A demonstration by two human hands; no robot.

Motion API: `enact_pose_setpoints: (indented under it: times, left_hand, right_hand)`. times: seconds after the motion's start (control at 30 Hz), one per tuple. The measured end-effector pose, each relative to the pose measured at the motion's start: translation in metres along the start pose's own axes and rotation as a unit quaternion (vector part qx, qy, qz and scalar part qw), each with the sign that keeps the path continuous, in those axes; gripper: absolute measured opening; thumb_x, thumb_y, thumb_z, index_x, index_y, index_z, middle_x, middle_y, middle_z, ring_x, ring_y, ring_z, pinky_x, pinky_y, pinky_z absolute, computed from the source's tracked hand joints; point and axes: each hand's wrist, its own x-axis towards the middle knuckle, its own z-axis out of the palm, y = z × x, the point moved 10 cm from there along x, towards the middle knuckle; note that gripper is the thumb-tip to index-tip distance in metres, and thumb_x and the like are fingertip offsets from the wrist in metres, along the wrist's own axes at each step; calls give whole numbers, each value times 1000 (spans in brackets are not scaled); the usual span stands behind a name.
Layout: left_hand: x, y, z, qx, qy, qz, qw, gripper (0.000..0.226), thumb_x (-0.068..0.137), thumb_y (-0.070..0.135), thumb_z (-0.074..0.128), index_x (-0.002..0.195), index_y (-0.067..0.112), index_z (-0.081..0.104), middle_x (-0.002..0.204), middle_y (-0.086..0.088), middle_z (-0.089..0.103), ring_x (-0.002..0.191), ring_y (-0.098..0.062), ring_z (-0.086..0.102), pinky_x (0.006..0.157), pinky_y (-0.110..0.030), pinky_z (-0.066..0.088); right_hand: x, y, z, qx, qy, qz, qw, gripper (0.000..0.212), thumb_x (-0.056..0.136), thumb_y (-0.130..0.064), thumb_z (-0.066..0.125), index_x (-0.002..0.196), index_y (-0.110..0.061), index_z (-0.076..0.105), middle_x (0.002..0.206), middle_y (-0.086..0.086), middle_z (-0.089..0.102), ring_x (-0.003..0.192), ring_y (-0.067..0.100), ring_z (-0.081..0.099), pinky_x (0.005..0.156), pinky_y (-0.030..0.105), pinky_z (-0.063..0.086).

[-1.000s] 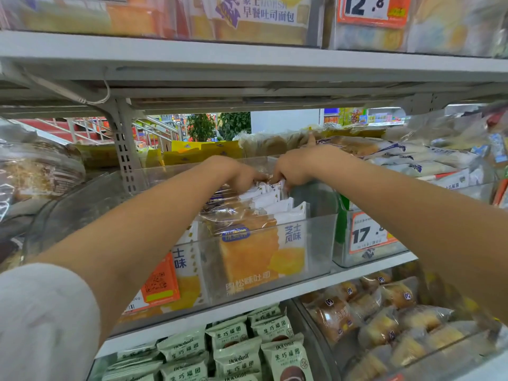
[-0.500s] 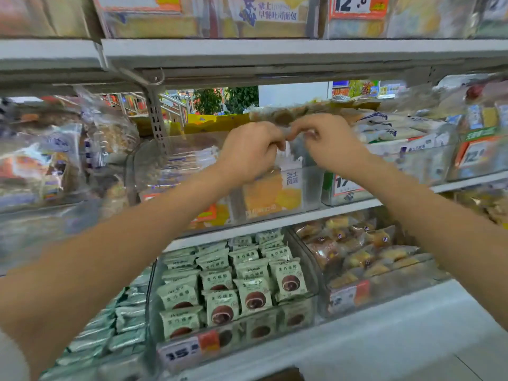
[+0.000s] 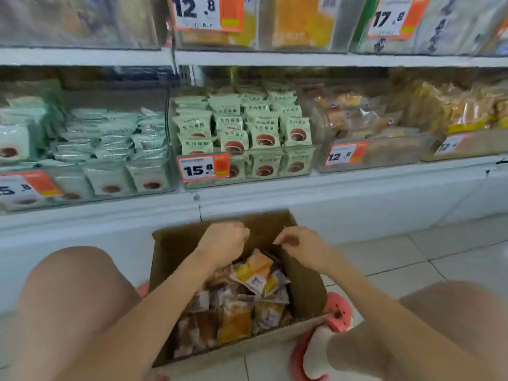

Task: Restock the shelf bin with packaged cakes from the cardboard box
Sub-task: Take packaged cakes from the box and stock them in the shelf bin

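An open cardboard box [image 3: 176, 259] stands on the floor between my knees, holding several clear-wrapped packaged cakes [image 3: 255, 273] in a loose heap. My left hand [image 3: 225, 243] hovers over the box's far left part with the fingers curled into a loose fist and nothing in it. Over the far right part, my right hand [image 3: 302, 246] is also empty, its fingers bent but apart. The clear shelf bin [image 3: 299, 28] of yellow cake packs, with a 12.8 tag, sits on the upper shelf at the top of the view.
On the lower shelf sit a bin of green-wrapped cakes [image 3: 242, 127] with a 15.8 tag, pale packs [image 3: 104, 138] to its left and small buns [image 3: 357, 119] to its right. A pink shoe [image 3: 338, 312] touches the box's right corner. White tiled floor [image 3: 412, 257] lies to the right.
Both hands left the upper shelf bin and came down empty over the box. The view dropped from the upper shelf to the floor.
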Motion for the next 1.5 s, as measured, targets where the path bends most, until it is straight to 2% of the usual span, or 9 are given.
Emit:
enact_pose_setpoints:
  times: [0.47, 0.63, 0.8, 0.93, 1.07, 1.2, 1.3, 1.43, 1.5]
  left_hand:
    - [-125, -85, 197, -225, -261, -263, 901, 23, 93, 14, 48, 112, 19, 61, 112, -7, 63, 98, -25, 61, 81, -36, 53]
    - [-129, -94, 208, -290, -219, -318, 876, 21, 94, 13, 46, 107, 21, 61, 101, -3, 63, 85, -20, 63, 76, -40, 56]
    - [-134, -91, 219, -309, -226, -331, 862, 22, 95, 14, 47, 108, 22, 62, 110, -1, 62, 92, -18, 60, 81, -40, 55]
    - [-141, -95, 221, -339, -211, -354, 846, 24, 95, 13, 47, 109, 23, 64, 116, 0, 60, 99, -16, 58, 86, -37, 53]
    - [-145, -92, 217, -354, -203, -362, 838, 24, 95, 11, 47, 108, 22, 64, 114, 0, 61, 101, -16, 58, 87, -36, 53]
    - [-142, -96, 205, -384, -158, -387, 823, 21, 96, 15, 49, 112, 18, 62, 113, -3, 61, 96, -16, 58, 81, -31, 53]
    - [-136, -99, 195, -514, -88, -467, 714, 33, 95, 32, 53, 122, 13, 56, 119, -6, 60, 98, -15, 58, 88, -32, 50]
    - [-120, -68, 184, -773, -119, -461, 419, 71, 83, 61, 53, 131, 10, 48, 131, -11, 58, 115, -27, 58, 103, -42, 42]
    - [-108, -51, 160, -813, -169, -381, 407, 67, 81, 56, 54, 127, 8, 53, 123, -13, 64, 110, -28, 62, 99, -43, 45]
  right_hand:
    - [12, 81, 186, -95, -334, 297, 890, 61, 92, -33, 58, 141, -3, 35, 142, 12, 43, 125, 27, 48, 100, 35, 44]
    - [23, 104, 200, 43, -266, 425, 864, 54, 98, -28, 49, 145, -7, 30, 138, 12, 48, 117, 25, 55, 91, 35, 49]
    - [15, 140, 211, 152, -178, 531, 814, 28, 97, -23, 52, 120, -8, 51, 72, 6, 54, 61, 16, 54, 53, 26, 51]
    - [18, 136, 212, 115, -194, 506, 833, 41, 95, -37, 53, 118, -3, 48, 99, 6, 65, 79, 16, 62, 69, 27, 48]
    - [23, 139, 223, 149, -115, 503, 843, 26, 97, -27, 51, 78, -10, 49, 64, 2, 50, 51, 13, 42, 50, 24, 37]
    - [25, 124, 223, 300, -26, 463, 833, 6, 98, -18, 48, 101, -12, 47, 85, 8, 54, 73, 20, 59, 58, 27, 50]
    - [23, 94, 190, 414, 27, 364, 834, 3, 98, -17, 49, 96, -17, 47, 109, 11, 51, 106, 29, 59, 73, 41, 59]
    - [-13, 19, 131, 354, -59, 124, 925, 23, 96, -13, 52, 80, -1, 41, 95, 10, 55, 91, 18, 63, 74, 37, 59]
    - [-34, -8, 111, 303, -98, 54, 946, 22, 93, -8, 55, 82, 7, 43, 104, 5, 65, 97, 15, 67, 73, 29, 59]
